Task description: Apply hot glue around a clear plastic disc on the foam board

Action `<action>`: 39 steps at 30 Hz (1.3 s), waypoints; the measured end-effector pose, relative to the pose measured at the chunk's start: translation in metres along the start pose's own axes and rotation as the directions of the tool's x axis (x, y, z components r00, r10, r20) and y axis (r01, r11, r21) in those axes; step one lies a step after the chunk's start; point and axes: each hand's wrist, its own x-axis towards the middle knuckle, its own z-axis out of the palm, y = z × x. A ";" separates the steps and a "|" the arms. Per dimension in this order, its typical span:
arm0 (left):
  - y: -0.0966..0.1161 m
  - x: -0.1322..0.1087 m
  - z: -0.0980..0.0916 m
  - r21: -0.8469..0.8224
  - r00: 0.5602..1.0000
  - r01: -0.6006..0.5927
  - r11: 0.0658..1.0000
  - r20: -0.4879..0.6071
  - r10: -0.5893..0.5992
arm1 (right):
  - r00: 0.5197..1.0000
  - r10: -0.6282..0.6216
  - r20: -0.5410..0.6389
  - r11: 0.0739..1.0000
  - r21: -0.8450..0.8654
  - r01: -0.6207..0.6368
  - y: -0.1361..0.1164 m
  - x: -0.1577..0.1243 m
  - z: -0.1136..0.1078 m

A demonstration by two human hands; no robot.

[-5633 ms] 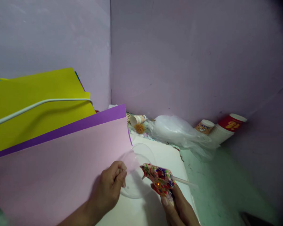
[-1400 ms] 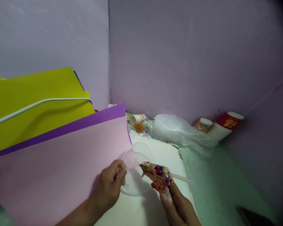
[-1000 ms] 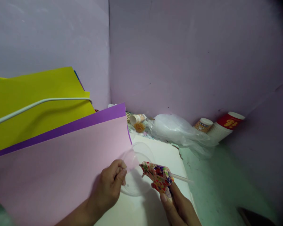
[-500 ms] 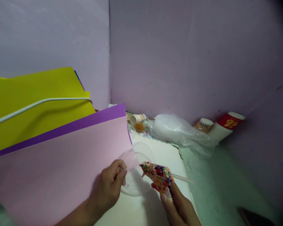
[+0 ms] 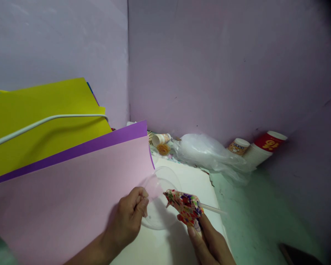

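My left hand (image 5: 128,218) is closed in a pinch on the rim of a clear plastic lid (image 5: 160,200) that lies on a white board (image 5: 194,180). My right hand (image 5: 206,241) grips a flower-patterned glue gun (image 5: 185,208) by its handle. The gun's nozzle points left at the lid's right side. A pale glue stick (image 5: 211,209) juts out of the gun's back to the right.
Pink (image 5: 66,206), purple (image 5: 105,141) and yellow (image 5: 35,121) sheets lean at the left, with a white cable (image 5: 44,122) across the yellow one. By the purple wall lie a crumpled clear bag (image 5: 206,152), a small paper cup (image 5: 160,139) and stacked paper cups (image 5: 260,147).
Nothing has visibly changed beyond a slight shift of the view; both hands, the lid and the glue gun keep their places.
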 end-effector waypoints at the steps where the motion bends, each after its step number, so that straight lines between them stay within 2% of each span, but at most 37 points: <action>1: 0.000 0.000 0.000 0.000 1.000 -0.006 1.000 0.002 0.006 | 1.000 0.003 -0.002 1.000 0.004 -0.003 0.000 0.000 0.000; 7: 0.000 0.002 0.001 0.003 1.000 0.009 1.000 0.004 -0.009 | 0.997 -0.071 -0.008 0.997 -0.003 0.071 -0.001 0.001 0.000; 14: -0.002 0.002 0.001 -0.013 1.000 -0.018 1.000 0.016 0.018 | 0.997 -0.077 0.004 0.997 0.010 0.077 -0.001 0.002 0.000; 17: -0.002 0.003 0.000 -0.011 1.000 -0.019 1.000 0.014 0.019 | 0.999 -0.044 0.004 0.999 0.005 0.044 -0.002 0.001 0.000; 21: -0.001 0.003 -0.001 -0.007 1.000 -0.021 1.000 0.021 0.021 | 0.998 0.061 0.027 0.998 0.034 -0.062 -0.002 -0.001 0.001; 26: 0.000 0.002 -0.001 -0.010 1.000 -0.024 1.000 0.016 0.024 | 0.999 0.045 0.021 0.998 0.046 -0.046 -0.002 -0.001 0.000; 32: 0.002 0.001 -0.001 0.006 1.000 -0.009 1.000 0.021 0.009 | 0.990 0.112 0.090 0.992 0.051 -0.117 -0.002 -0.002 -0.001; 39: 0.002 0.002 0.000 -0.006 1.000 -0.021 1.000 0.017 0.021 | 0.991 0.095 0.091 0.995 0.028 -0.098 0.001 -0.002 0.000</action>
